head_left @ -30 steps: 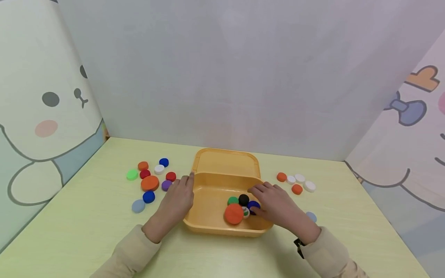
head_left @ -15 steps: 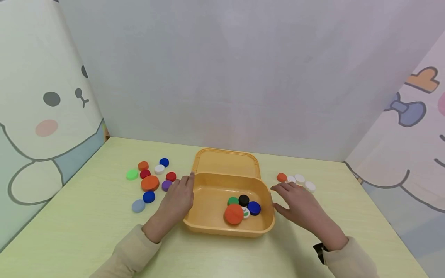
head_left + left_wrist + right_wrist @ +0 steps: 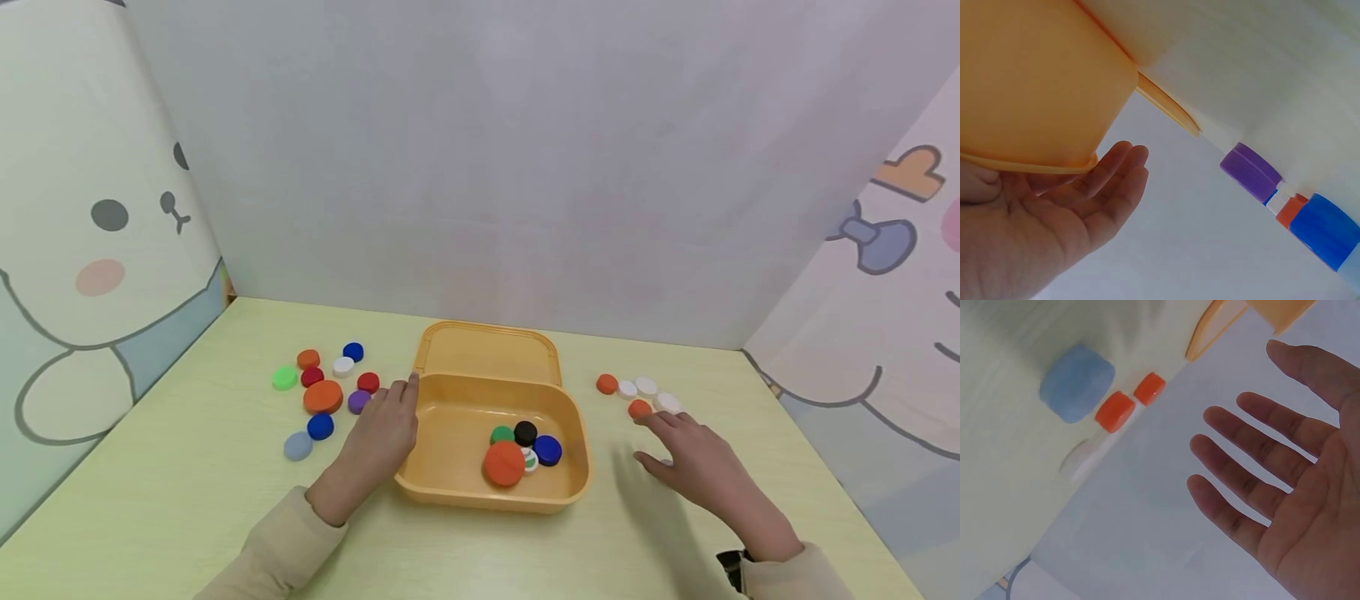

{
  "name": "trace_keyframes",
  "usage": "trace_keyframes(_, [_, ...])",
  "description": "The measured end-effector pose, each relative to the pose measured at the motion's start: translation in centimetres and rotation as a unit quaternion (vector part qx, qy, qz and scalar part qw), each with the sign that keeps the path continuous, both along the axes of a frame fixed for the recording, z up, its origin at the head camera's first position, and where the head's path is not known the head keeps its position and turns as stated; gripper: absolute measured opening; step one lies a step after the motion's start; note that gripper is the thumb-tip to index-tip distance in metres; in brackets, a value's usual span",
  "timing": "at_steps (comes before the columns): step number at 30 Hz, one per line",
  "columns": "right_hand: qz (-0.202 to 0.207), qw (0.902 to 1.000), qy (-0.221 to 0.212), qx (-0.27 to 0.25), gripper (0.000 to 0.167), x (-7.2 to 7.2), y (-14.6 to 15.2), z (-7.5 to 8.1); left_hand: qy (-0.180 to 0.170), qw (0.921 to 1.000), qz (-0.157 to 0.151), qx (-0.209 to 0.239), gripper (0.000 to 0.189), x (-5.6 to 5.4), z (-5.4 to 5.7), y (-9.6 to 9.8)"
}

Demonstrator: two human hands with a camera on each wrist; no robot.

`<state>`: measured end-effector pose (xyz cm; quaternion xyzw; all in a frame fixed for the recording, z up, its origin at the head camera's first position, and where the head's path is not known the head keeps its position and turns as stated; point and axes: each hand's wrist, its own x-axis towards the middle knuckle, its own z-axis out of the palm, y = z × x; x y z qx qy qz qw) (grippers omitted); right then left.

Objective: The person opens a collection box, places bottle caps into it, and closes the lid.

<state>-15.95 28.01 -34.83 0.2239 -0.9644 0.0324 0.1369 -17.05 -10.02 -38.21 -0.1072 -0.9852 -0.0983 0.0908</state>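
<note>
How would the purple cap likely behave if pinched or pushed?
The purple cap looks crisp-edged, so it is probably stiff. Its ribbed side should help resist slipping. Lying flat, it would likely slide rather than roll.

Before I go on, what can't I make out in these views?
- Head view: the light-blue cap, mostly hidden by the right hand.
- Head view: the white-green cap's print, too small and partly covered by the large orange cap.
- Left wrist view: the box's inside, hidden by its wall.
- Right wrist view: a white cap's outline, blurred.
</note>
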Motion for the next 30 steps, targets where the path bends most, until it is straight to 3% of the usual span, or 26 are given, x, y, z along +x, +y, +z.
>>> trace_keyframes(18, [-0.076,0.9926,-0.092,0.024,0.033,0.7,3.8,-2.8,-0.007,1.0,0.002,0.004,0.053,0.0,0.2,0.1])
trace_keyframes(30, [-0.088,0.9876,-0.127,0.025,0.033,0.5,4.8,-3.6,-0.003,1.0,0.001,0.002,0.053,0.0,-0.1,0.0])
